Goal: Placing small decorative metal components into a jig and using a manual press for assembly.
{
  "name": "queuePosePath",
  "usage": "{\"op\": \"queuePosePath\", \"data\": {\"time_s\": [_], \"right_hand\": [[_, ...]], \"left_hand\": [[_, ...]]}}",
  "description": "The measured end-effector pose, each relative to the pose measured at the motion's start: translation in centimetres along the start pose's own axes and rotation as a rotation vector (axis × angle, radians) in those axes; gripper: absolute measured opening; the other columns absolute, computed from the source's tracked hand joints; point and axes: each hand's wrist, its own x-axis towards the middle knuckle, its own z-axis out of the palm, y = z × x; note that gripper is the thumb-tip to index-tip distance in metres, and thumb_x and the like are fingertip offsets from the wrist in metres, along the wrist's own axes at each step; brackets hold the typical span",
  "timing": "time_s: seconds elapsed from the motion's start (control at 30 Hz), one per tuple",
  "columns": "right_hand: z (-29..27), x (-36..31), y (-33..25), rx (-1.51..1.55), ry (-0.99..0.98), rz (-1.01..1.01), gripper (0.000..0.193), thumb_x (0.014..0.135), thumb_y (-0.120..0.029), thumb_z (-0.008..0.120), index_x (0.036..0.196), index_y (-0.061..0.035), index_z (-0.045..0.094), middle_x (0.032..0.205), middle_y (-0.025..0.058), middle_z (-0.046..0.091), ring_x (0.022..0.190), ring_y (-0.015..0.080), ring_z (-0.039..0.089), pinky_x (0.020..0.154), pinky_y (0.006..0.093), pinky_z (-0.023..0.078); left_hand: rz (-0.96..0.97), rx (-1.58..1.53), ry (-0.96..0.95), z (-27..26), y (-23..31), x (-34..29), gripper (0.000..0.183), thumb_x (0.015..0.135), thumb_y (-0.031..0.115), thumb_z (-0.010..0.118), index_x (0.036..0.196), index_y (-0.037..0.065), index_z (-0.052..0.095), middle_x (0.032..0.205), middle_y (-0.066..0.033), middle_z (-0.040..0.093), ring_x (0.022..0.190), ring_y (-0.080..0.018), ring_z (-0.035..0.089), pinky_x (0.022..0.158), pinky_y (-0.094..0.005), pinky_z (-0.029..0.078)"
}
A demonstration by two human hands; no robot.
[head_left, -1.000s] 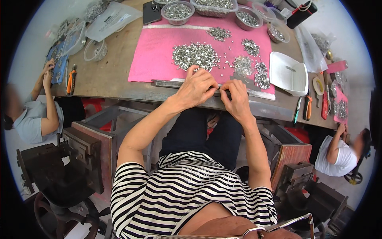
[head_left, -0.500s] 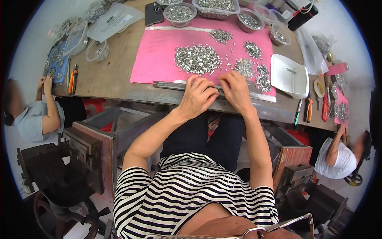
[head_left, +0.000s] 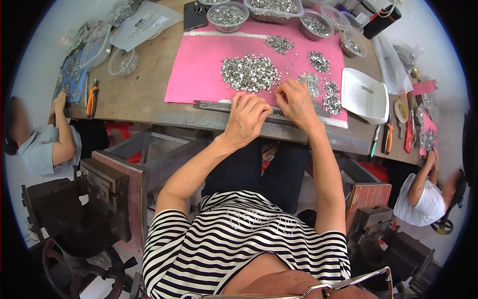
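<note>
A long metal bar (head_left: 211, 105) lies along the front edge of a pink mat (head_left: 191, 70). My left hand (head_left: 247, 117) bends over its middle with curled fingers, the tips hidden beneath the knuckles. Close beside it, my right hand (head_left: 295, 101) has thumb and forefinger drawn together at the bar; whatever they pinch is too small to make out. A short row of small dark metal pieces (head_left: 277, 112) shows on the bar between the hands. Just beyond lies a big pile of small silver metal pieces (head_left: 250, 73), with smaller piles (head_left: 331, 98) to the right.
Tubs of metal pieces (head_left: 228, 17) line the mat's far side. A white tray (head_left: 365, 99) stands right, with pliers (head_left: 387, 137) near it. More orange-handled pliers (head_left: 92, 99) lie left. One person (head_left: 45, 144) works at left, another (head_left: 420, 197) at right.
My right hand has shifted slightly up and its fingers have moved a little. My left hand stays almost in place over the bar. The whole view has slid slightly right.
</note>
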Motion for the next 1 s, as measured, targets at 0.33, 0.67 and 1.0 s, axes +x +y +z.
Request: {"op": "queuePosePath", "data": {"time_s": [0.33,0.67,1.0], "right_hand": [[-1.0,-2.1,0.9,0.109,0.053,0.106,0.008,0.081,-0.005,0.073,0.088,-0.0048,0.068,0.084,0.0084,0.060,0.083,0.0276,0.060,0.075,0.0409,0.043],[0.0,-1.3,-0.3,-0.058,0.027,0.060,0.008,0.080,-0.006,0.073,0.084,-0.0052,0.067,0.084,0.0071,0.060,0.082,0.0272,0.060,0.077,0.0404,0.042],[-2.2,-2.6,-1.3,0.179,-0.032,0.241,0.009,0.079,-0.004,0.070,0.086,-0.0048,0.064,0.081,0.0089,0.060,0.078,0.0283,0.059,0.077,0.0394,0.042]], "left_hand": [[0.042,0.055,-0.050,1.9,0.7,0.6,0.014,0.084,0.013,0.075,0.094,0.008,0.066,0.101,-0.0047,0.064,0.102,-0.0243,0.059,0.101,-0.0474,0.038],[0.034,-0.010,-0.039,1.7,0.5,0.7,0.012,0.085,0.010,0.074,0.095,0.008,0.068,0.098,-0.0048,0.066,0.099,-0.0247,0.061,0.102,-0.0470,0.039],[0.053,0.192,-0.164,0.3,-3.5,4.8,0.006,0.086,0.017,0.073,0.087,0.011,0.073,0.086,-0.0026,0.063,0.092,-0.0230,0.057,0.098,-0.0446,0.037]]}}
